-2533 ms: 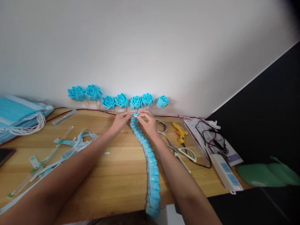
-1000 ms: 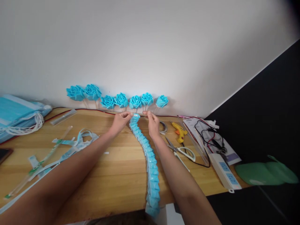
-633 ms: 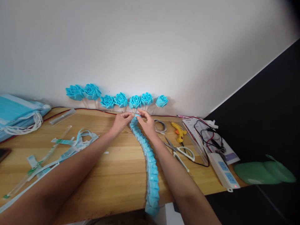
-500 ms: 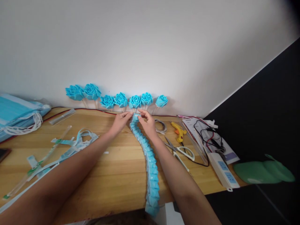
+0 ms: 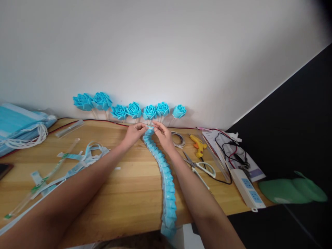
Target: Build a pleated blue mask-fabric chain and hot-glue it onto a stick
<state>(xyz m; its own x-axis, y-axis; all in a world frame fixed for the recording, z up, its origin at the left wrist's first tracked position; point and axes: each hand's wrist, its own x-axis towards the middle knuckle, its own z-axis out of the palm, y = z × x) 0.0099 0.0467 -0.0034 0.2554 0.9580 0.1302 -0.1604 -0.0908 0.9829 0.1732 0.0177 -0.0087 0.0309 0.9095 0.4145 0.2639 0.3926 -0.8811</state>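
A long folded blue strip (image 5: 166, 180) runs down the wooden table (image 5: 124, 193) from the far side to the near edge, where it hangs over. Both of my hands meet at its far end. My left hand (image 5: 133, 133) pinches that end from the left, fingers closed. My right hand (image 5: 161, 135) pinches it from the right, fingers curled on the top fold. A row of several blue fabric roses (image 5: 135, 110) on sticks leans against the white wall just behind my hands.
Right of my hands lie a tape roll (image 5: 178, 139), a yellow glue gun (image 5: 198, 145), scissors (image 5: 201, 167), a power strip (image 5: 247, 190) with cables, and papers. On the left are blue strip cuttings (image 5: 77, 159) and a stack of face masks (image 5: 18, 126).
My right hand left the strip end and moved right a second ago, then came back and pinched it again. The left hand kept its hold.
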